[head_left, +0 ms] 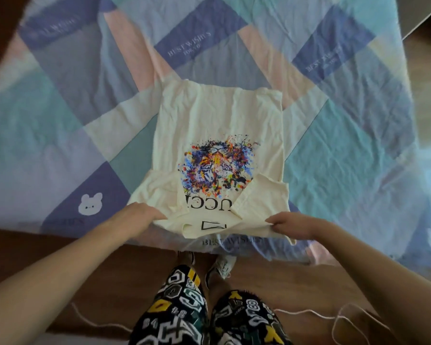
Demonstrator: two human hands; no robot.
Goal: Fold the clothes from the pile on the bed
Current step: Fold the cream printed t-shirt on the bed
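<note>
A cream T-shirt (217, 135) with a multicoloured lion print lies print-up on the patchwork bedsheet (346, 145), its collar end near you at the bed's near edge and its hem at the far end. The right sleeve side is already turned in over the body; the left sleeve still spreads outward on the sheet. Your left hand (144, 215) grips the near left corner at the shoulder, fingers curled into the cloth, and your right hand (288, 224) pinches the near right corner in the same way. No pile of other clothes shows in this view. The step in hand appears to be the lengthwise fold of this one shirt, with the side folds only half done. The next move likely calls for one of two things: turn the left sleeve inward to match the right side, or, if you accept the present width, lift both near corners together and carry them toward the far hem. Either way, keep the two corners level and the cloth taut, so the turned-in sleeve does not slip out.
</note>
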